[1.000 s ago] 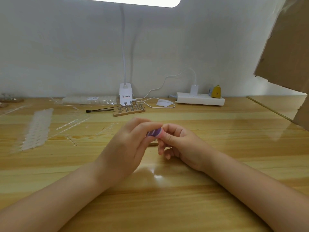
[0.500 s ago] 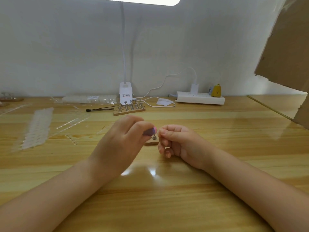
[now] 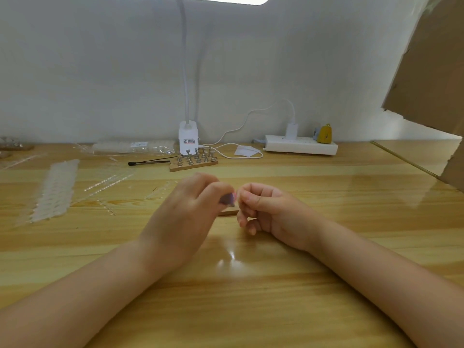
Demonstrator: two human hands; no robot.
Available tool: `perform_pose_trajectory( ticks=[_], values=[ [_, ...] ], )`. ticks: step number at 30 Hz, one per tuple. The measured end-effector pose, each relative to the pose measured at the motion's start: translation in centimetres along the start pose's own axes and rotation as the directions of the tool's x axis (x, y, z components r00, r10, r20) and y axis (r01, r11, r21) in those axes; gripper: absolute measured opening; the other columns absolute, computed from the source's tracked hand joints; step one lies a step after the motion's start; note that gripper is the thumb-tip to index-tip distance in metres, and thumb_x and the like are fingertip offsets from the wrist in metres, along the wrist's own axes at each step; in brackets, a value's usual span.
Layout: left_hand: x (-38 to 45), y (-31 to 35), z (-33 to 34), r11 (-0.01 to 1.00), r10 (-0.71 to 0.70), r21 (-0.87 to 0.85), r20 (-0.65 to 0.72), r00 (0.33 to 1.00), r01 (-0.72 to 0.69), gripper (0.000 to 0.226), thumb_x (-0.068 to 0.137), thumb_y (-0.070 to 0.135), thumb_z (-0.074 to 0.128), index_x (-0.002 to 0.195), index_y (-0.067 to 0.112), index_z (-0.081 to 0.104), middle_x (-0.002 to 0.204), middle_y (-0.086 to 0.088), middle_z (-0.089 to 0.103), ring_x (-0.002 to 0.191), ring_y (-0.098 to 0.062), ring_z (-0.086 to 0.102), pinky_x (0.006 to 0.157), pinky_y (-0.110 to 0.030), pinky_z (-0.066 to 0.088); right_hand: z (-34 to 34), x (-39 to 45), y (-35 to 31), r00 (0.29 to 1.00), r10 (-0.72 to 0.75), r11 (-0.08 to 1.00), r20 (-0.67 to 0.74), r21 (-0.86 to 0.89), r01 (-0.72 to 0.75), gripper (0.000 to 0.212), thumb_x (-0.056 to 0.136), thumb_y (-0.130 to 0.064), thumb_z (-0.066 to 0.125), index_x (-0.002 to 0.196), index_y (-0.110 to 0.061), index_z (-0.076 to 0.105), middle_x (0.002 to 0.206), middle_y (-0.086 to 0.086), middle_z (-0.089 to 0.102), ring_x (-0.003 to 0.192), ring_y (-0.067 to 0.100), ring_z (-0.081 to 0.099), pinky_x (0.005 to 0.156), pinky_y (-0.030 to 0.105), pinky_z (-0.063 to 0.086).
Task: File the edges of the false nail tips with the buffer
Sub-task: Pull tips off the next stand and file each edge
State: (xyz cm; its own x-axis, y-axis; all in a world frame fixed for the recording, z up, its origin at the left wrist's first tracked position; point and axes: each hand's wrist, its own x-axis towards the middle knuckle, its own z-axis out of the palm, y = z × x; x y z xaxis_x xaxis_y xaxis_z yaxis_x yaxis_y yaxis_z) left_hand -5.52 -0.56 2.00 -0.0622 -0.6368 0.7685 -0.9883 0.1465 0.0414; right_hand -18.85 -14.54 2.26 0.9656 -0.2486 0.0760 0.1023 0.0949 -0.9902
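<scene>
Above the table [image 3: 251,285], left hand [image 3: 180,222] grips the purple buffer [image 3: 227,199]; right hand [image 3: 266,209] fingers curl, hold unclear.

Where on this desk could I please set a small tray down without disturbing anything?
The wide bare wood right of the right hand, between the power strip and the cardboard, is free. So is the near strip between the forearms. The left is crowded with clear nail-tip strips.

Both forearms were bare, no sleeve showing from wrist to frame edge. The left hand [image 3: 183,217] entered from seven o'clock, the right hand [image 3: 273,214] from five o'clock. Fingernails on the right hand were short and unpainted; neither wrist carried a watch or band.
</scene>
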Motion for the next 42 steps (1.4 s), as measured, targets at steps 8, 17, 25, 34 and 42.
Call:
perform_pose_trajectory(
  ticks=[8, 17, 25, 34, 42],
  values=[
    [0.1, 0.7, 0.1, 0.993, 0.02, -0.117, -0.01, 1.0, -0.021, 0.02, 0.094, 0.016, 0.054, 0.113, 0.009, 0.057, 0.099, -0.011, 0.061, 0.091, -0.02, 0.059, 0.085, -0.031, 0.05, 0.1, 0.0, 0.1, 0.999, -0.012, 0.999, -0.032, -0.035, 0.011, 0.021, 0.084, -0.025, 0.058, 0.095, -0.007, 0.054, 0.071, 0.0, 0.053, 0.064, 0.011, 0.056, 0.054, 0.022, 0.045],
    [0.2, -0.2, 0.1, 0.988, -0.018, -0.15, 0.037, 0.999, 0.023, 0.025, 0.093, 0.013, 0.058, 0.113, -0.001, 0.063, 0.104, -0.011, 0.063, 0.09, -0.018, 0.062, 0.081, -0.028, 0.052, 0.2, 0.1, 0.2, 0.998, -0.031, 0.998, -0.049, -0.054, 0.028, 0.014, 0.084, -0.024, 0.059, 0.089, -0.011, 0.057, 0.068, -0.007, 0.057, 0.064, 0.011, 0.055, 0.053, 0.021, 0.046],
    [0.3, 0.1, 0.0, 0.99, 0.022, -0.142, -0.03, 0.999, -0.026, 0.021, 0.092, 0.013, 0.057, 0.113, 0.008, 0.059, 0.098, -0.008, 0.06, 0.089, -0.018, 0.058, 0.083, -0.03, 0.05, 0.3, 0.0, 0.1, 0.998, -0.022, 1.0, -0.062, -0.022, 0.021, 0.017, 0.082, -0.025, 0.06, 0.088, -0.01, 0.057, 0.066, -0.004, 0.054, 0.062, 0.011, 0.054, 0.052, 0.022, 0.045],
    [0.3, 0.6, -0.2, 0.992, 0.122, -0.04, -0.025, 0.992, -0.123, 0.018, 0.093, 0.016, 0.056, 0.11, 0.015, 0.052, 0.095, -0.009, 0.062, 0.085, -0.022, 0.059, 0.08, -0.03, 0.049, 0.0, 0.1, 0.2, 0.999, -0.02, 1.0, -0.038, -0.01, 0.02, 0.014, 0.087, -0.021, 0.058, 0.089, -0.007, 0.056, 0.067, 0.0, 0.054, 0.06, 0.01, 0.054, 0.053, 0.021, 0.044],
    [0.2, 0.2, -0.4, 0.992, 0.085, -0.091, -0.04, 0.996, -0.089, 0.022, 0.089, 0.015, 0.063, 0.108, 0.013, 0.052, 0.092, -0.006, 0.061, 0.085, -0.019, 0.058, 0.08, -0.031, 0.049, 0.1, 0.0, 0.1, 0.999, -0.016, 1.0, -0.043, -0.004, 0.016, 0.011, 0.085, -0.023, 0.06, 0.083, -0.012, 0.06, 0.067, 0.0, 0.055, 0.061, 0.011, 0.054, 0.053, 0.022, 0.045]
  ],
)
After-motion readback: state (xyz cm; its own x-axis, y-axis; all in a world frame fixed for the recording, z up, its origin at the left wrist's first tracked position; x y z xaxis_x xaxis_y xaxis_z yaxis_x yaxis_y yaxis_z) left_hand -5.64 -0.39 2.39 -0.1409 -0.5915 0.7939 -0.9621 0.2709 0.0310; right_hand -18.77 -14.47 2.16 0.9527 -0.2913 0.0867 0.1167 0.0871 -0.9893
